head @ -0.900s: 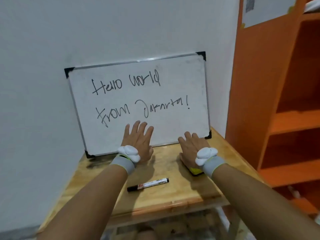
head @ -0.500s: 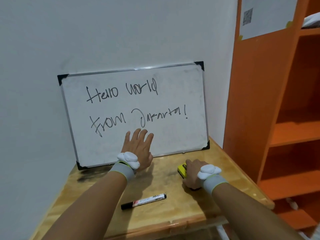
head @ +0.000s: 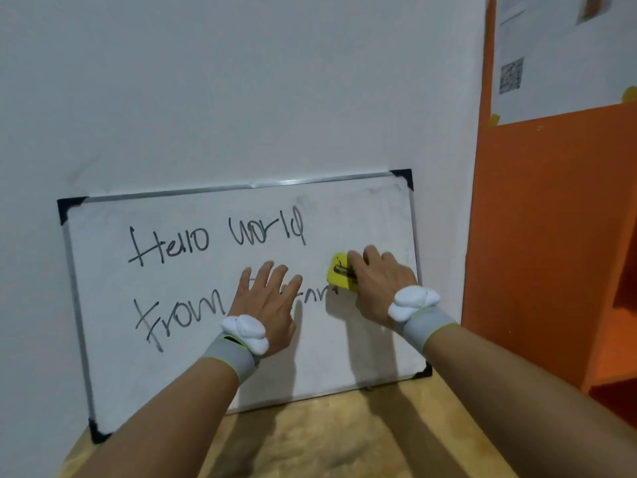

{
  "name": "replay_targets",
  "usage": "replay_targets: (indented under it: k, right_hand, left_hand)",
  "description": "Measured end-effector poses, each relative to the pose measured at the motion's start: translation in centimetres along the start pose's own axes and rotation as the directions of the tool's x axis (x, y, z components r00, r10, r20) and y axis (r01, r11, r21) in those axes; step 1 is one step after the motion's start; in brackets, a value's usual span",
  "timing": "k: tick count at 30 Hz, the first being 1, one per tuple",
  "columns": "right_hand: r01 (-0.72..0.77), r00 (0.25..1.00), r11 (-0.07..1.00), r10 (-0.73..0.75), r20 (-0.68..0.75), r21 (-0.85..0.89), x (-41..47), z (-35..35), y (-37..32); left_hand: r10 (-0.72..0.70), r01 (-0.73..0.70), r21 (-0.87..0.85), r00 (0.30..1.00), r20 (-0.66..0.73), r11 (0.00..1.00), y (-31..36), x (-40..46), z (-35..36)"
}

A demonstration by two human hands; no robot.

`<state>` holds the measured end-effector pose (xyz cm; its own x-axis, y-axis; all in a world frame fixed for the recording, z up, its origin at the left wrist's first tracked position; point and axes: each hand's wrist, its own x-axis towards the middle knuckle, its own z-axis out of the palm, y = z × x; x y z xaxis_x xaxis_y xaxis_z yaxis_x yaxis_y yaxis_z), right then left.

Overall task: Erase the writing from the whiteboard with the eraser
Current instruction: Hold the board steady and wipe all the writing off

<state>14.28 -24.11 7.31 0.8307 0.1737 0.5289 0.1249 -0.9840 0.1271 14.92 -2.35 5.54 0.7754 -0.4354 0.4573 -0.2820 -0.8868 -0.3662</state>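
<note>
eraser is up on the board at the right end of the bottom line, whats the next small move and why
Probably sweep the yellow eraser leftward along the lower line. The right hand presses it against the whiteboard at that line's right end, the letters beside it still show, and "Hello world" above is untouched. The left hand, flat on the board over the middle of that line, would have to shift out of the path.

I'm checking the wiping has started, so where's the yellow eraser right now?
The eraser is under the right hand, against the whiteboard at the right end of the lower line of writing.
</note>
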Motion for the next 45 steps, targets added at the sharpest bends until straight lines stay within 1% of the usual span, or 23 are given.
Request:
replay_targets:
  k: [3,5,8,10,13,15,18,22,26,29,31,33,35,39,42,45]
  right_hand:
    - [0.025,0.989,0.997,-0.036,-0.145,-0.077,4.2,-1.9,0.9]
    - [0.027,0.975,0.994,-0.05,-0.216,-0.105,6.3,-2.9,1.7]
    - [0.014,0.966,0.995,-0.04,-0.256,-0.102,8.6,-3.4,3.1]
    - [0.011,0.97,0.996,-0.032,-0.242,-0.089,9.0,-3.3,3.4]
    - [0.003,0.973,1.0,-0.006,-0.231,-0.013,9.4,-2.9,3.5]
    - [0.015,0.974,1.0,-0.012,-0.228,0.009,9.1,-2.6,3.5]
    - [0.044,0.976,0.999,-0.04,-0.213,0.013,7.3,-1.2,3.5]
    - [0.074,0.978,0.997,-0.066,-0.199,0.033,3.0,2.4,2.9]
    - [0.121,0.988,0.991,-0.115,-0.104,0.053,-2.3,6.1,1.8]
    - [0.18,0.983,0.983,-0.179,-0.03,0.03,-5.6,8.3,0.9]
    - [0.189,0.982,0.982,-0.189,0.015,0.025,-6.8,9.0,0.5]
    - [0.21,0.978,0.978,-0.21,0.014,0.006,-6.8,8.9,0.7]
    - [0.234,0.971,0.972,-0.234,-0.05,-0.016,-5.6,7.6,1.3]
    - [0.153,0.97,0.988,-0.156,-0.186,-0.028,0.8,2.7,2.7]
    - [0.112,0.966,0.994,-0.113,-0.232,-0.018,6.3,-0.6,3.1]
    - [0.062,0.965,0.998,-0.065,-0.255,-0.017,9.4,-2.3,3.0]
  left_hand:
    - [0.005,-0.005,0.004,1.0,-0.005,1.0,0.1,2.3,-0.2]
    - [0.019,-0.018,0.02,0.999,-0.035,1.0,0.5,3.2,-0.1]
    - [0.024,-0.023,0.012,0.999,-0.047,1.0,1.2,3.9,0.6]
    - [-0.001,0.001,0.006,0.999,-0.041,1.0,1.4,3.7,0.9]
    - [-0.018,0.019,0.024,0.998,-0.052,1.0,1.6,3.7,1.3]
    - [-0.037,0.037,0.019,0.999,-0.026,0.999,1.8,3.7,1.5]
    - [-0.074,0.074,0.017,0.997,0.016,0.997,2.2,3.7,2.3]
    - [-0.108,0.108,0.02,0.993,0.044,0.994,2.8,3.7,2.4]
    - [-0.114,0.112,0.028,0.991,0.063,0.993,3.0,3.7,2.0]
    - [-0.115,0.113,0.029,0.989,0.095,0.993,3.0,3.7,1.7]
    - [-0.115,0.113,0.029,0.988,0.104,0.993,3.0,3.7,1.5]
    - [-0.115,0.112,0.033,0.987,0.109,0.993,3.0,3.8,1.3]
    - [-0.112,0.109,0.031,0.986,0.121,0.994,3.0,3.9,1.2]
    - [-0.095,0.092,0.035,0.987,0.128,0.995,2.9,4.0,1.2]
    - [-0.084,0.079,0.045,0.989,0.125,0.996,2.7,4.1,1.4]
    - [-0.078,0.074,0.041,0.989,0.128,0.996,2.6,3.9,1.6]
